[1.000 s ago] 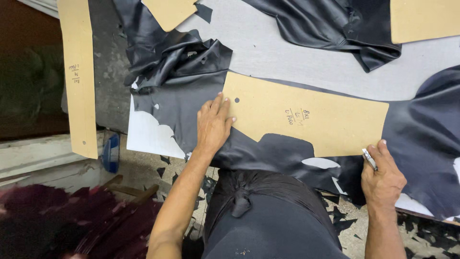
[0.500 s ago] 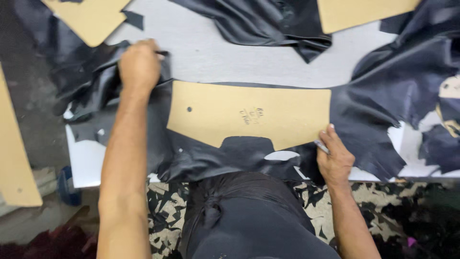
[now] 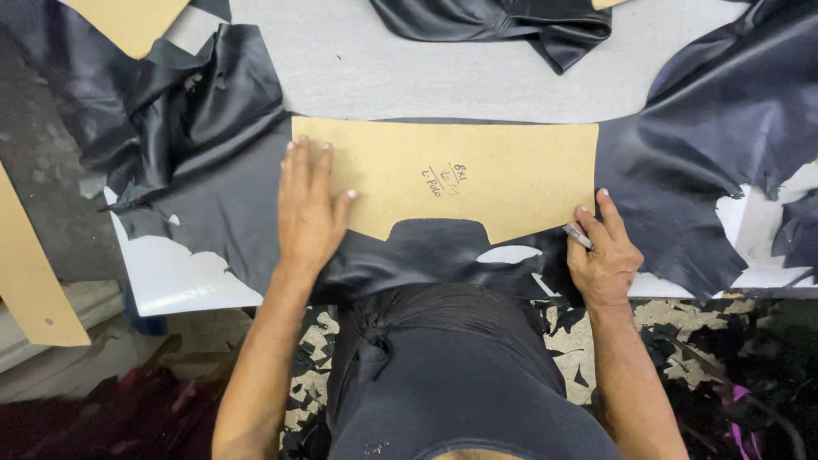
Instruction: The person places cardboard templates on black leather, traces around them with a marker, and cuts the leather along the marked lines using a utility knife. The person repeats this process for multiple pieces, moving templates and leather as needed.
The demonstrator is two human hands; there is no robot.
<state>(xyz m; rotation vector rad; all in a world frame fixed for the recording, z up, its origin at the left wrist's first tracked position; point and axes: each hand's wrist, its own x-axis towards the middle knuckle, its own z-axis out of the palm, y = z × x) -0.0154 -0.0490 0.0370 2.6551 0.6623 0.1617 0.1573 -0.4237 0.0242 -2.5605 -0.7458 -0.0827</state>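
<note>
Left hand [image 3: 308, 209] pressing flat, fingers spread, on template [image 3: 452, 183] | right hand [image 3: 603, 255] gripping pen [image 3: 578, 237] at template's corner | risk: template slipping over leather [image 3: 682, 162] beneath if pressure is easing, skewing the outline.

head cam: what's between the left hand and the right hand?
In the head view, the tan cardboard pattern spans the stretch between the left hand and right hand, lying on black leather.

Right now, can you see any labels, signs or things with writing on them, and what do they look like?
No packages, signs or screens.
Cardboard pattern: tan, wide, notched along its near edge, lying on black leather; small dark handwritten marks near its middle.
Left hand: flat on the pattern's left end.
Right hand: at its right corner, holding a silver pen.
</note>
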